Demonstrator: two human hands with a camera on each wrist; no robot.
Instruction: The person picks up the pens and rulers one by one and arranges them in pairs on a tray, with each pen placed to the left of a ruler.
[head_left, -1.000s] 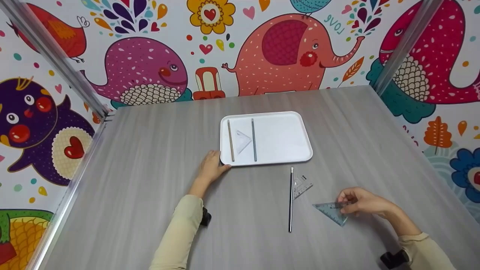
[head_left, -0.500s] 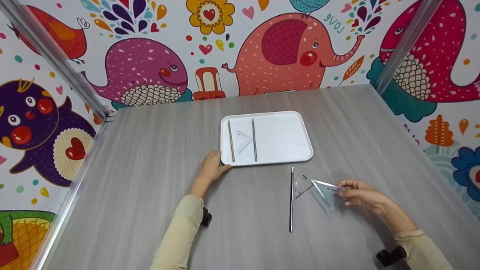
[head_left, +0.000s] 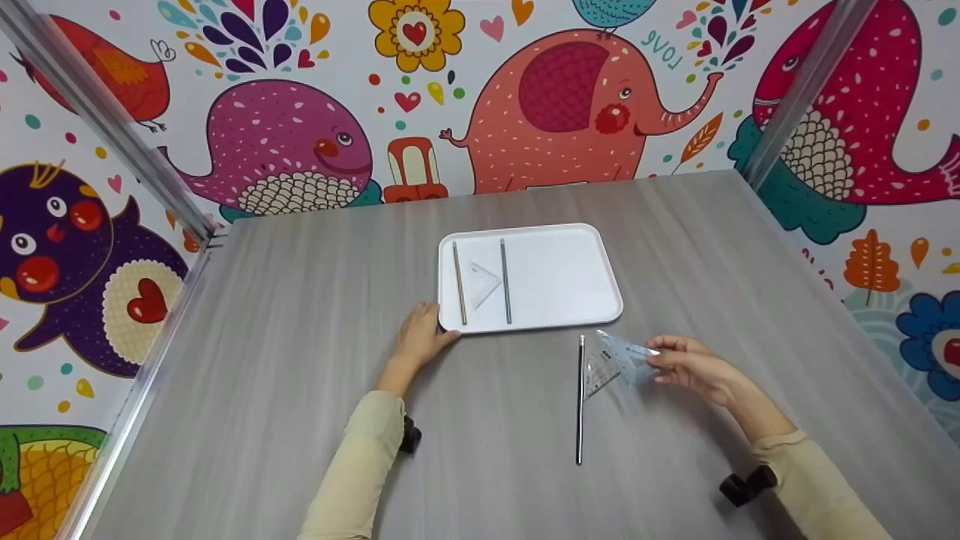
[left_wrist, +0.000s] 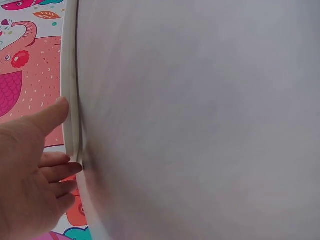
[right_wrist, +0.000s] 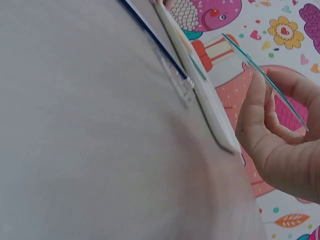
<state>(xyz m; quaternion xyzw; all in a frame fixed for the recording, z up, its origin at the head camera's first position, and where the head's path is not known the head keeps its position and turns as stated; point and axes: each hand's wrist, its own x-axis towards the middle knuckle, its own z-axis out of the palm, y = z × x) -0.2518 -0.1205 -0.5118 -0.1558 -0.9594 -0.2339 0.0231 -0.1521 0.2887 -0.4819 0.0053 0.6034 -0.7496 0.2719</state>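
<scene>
My left hand (head_left: 421, 337) holds the near left corner of the white tray (head_left: 570, 274), thumb at the front edge and fingers round the left side. In the left wrist view the thumb (left_wrist: 57, 114) touches the rim. My right hand (head_left: 694, 367) pinches a clear bluish set square (head_left: 628, 356) between thumb and fingers, raised above the table. In the right wrist view this set square (right_wrist: 265, 75) shows edge-on as a thin green line. Below and left of it, a smaller clear set square (head_left: 602, 373) lies against a dark pencil (head_left: 580, 405) on the table.
Inside the tray lie a gold-coloured pencil (head_left: 459, 283), a small clear set square (head_left: 486, 283) and a grey-green pencil (head_left: 505, 282). The grey wood-look table (head_left: 300, 315) is bordered by printed walls and metal posts (head_left: 810, 97) at the back corners.
My right hand has lifted the bluish set square off the table and carried it up and left toward the tray, turning it. My left hand has stayed at the tray's corner.
</scene>
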